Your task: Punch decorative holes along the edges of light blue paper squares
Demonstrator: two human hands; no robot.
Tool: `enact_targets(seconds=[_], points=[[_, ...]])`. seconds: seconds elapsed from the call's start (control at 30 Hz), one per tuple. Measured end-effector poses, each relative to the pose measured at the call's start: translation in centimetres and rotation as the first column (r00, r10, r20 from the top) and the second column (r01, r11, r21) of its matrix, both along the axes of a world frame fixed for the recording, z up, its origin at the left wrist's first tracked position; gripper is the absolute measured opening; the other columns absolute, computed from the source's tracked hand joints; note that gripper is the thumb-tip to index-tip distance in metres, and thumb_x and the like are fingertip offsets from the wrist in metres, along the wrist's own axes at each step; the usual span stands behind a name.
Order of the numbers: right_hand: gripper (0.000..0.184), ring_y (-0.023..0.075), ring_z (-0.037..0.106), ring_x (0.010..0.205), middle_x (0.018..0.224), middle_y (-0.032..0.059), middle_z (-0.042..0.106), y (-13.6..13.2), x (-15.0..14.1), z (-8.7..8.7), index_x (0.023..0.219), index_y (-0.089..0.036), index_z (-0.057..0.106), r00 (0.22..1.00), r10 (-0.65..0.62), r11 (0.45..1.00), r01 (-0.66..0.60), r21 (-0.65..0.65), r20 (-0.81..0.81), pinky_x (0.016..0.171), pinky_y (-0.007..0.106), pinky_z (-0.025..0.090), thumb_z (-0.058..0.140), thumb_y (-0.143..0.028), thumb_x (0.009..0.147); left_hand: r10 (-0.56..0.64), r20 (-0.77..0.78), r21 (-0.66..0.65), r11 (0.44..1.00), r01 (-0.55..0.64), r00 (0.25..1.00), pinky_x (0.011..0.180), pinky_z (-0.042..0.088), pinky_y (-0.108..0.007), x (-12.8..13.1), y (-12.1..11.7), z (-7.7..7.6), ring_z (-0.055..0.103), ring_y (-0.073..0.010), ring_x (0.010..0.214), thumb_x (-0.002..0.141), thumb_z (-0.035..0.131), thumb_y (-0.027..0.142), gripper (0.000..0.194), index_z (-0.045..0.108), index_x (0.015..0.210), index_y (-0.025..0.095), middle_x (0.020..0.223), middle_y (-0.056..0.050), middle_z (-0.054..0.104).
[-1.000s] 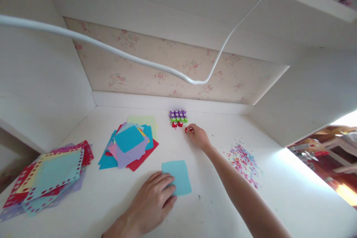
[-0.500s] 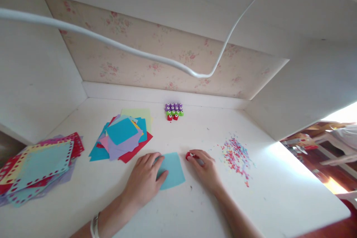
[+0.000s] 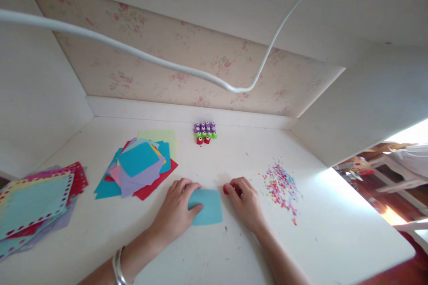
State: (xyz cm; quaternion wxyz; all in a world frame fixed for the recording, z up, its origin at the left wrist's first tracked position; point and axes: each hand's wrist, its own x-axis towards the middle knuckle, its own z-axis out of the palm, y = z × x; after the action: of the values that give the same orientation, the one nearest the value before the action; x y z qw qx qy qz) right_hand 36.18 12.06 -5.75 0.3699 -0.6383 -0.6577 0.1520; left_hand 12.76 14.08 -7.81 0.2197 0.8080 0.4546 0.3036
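Observation:
A light blue sheet of paper (image 3: 209,207) lies on the white desk in front of me. My left hand (image 3: 179,205) grips its left edge, thumb on top and the other fingers curled at the far corner. Just beyond the sheet's right edge, my right hand (image 3: 244,198) is closed around a small red craft punch (image 3: 225,189). The thumb lies over the punch and hides most of it. A narrow gap separates the punch from the paper.
Coloured paper sheets (image 3: 138,159) lie heaped at left centre. Sheets with punched borders (image 3: 36,205) are piled at far left. Several purple, green and red punches (image 3: 204,129) stand in rows near the back. Paper confetti (image 3: 281,187) is scattered at right. A white cable (image 3: 150,59) crosses above.
The light blue sheet has turned so its edges sit squarer to me. My right thumb has shifted over the punch, covering its white top. The whole view has shifted slightly.

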Motion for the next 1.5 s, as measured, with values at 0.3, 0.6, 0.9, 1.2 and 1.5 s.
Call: enact_targets(seconds=[0.3, 0.6, 0.9, 1.2, 1.5], points=[[0.027, 0.0183, 0.061, 0.071, 0.084, 0.0055, 0.064, 0.0, 0.0, 0.0, 0.084, -0.021, 0.064, 0.999, 0.019, 1.0, -0.019, 0.002, -0.036, 0.066, 0.03, 0.049, 0.049, -0.039, 0.096, -0.065, -0.049, 0.037, 0.997, 0.067, 0.997, 0.088, 0.043, -0.041, 0.2, -0.2, 0.5, 0.056, -0.024, 0.101, 0.09, 0.061, 0.021, 0.02, 0.057, 0.109, 0.024, 0.104, -0.004, 0.064], [0.025, 0.0208, 0.064, 0.089, 0.097, 0.0087, 0.067, 0.0, 0.3, -0.1, 0.098, -0.021, 0.066, 0.983, 0.183, 0.982, -0.181, 0.055, -0.027, 0.08, 0.033, 0.052, 0.043, -0.029, 0.1, -0.096, -0.1, 0.047, 0.994, 0.101, 0.99, 0.089, 0.041, -0.039, 0.2, -0.3, 0.6, 0.058, -0.0208, 0.1, 0.096, 0.048, 0.015, 0.025, 0.061, 0.115, 0.025, 0.105, -0.003, 0.066], [0.03, 0.0219, 0.066, 0.097, 0.108, 0.0096, 0.068, -0.2, 1.1, 0.3, 0.114, -0.024, 0.069, 0.965, 0.263, 0.964, -0.263, -0.03, 0.012, 0.084, 0.033, 0.054, 0.046, -0.035, 0.099, -0.092, -0.143, 0.065, 0.993, 0.102, 0.985, 0.084, 0.042, -0.039, 0.3, -0.2, 0.8, 0.058, -0.0207, 0.093, 0.096, 0.047, 0.017, 0.021, 0.066, 0.103, 0.024, 0.095, -0.003, 0.066], [0.034, 0.0187, 0.064, 0.065, 0.074, 0.0038, 0.07, -0.8, 0.5, 0.3, 0.086, -0.021, 0.07, 0.99, 0.11, 0.982, -0.095, -0.163, 0.09, 0.063, 0.03, 0.047, 0.047, -0.043, 0.098, -0.063, -0.126, 0.031, 0.997, 0.068, 0.99, 0.082, 0.04, -0.039, 0.5, -0.1, 1.1, 0.057, -0.0211, 0.088, 0.095, 0.053, 0.021, 0.014, 0.064, 0.086, 0.022, 0.086, -0.001, 0.065], [0.029, 0.021, 0.067, 0.083, 0.091, 0.0058, 0.072, -0.9, 0.2, 0.0, 0.104, -0.023, 0.069, 0.977, 0.182, 0.981, -0.173, -0.089, 0.111, 0.074, 0.03, 0.049, 0.043, -0.037, 0.1, -0.073, -0.024, -0.027, 0.997, 0.072, 0.997, 0.084, 0.039, -0.037, 0.3, 0.1, 1.0, 0.062, -0.0191, 0.088, 0.095, 0.056, 0.024, 0.014, 0.067, 0.087, 0.023, 0.086, 0.001, 0.07]])
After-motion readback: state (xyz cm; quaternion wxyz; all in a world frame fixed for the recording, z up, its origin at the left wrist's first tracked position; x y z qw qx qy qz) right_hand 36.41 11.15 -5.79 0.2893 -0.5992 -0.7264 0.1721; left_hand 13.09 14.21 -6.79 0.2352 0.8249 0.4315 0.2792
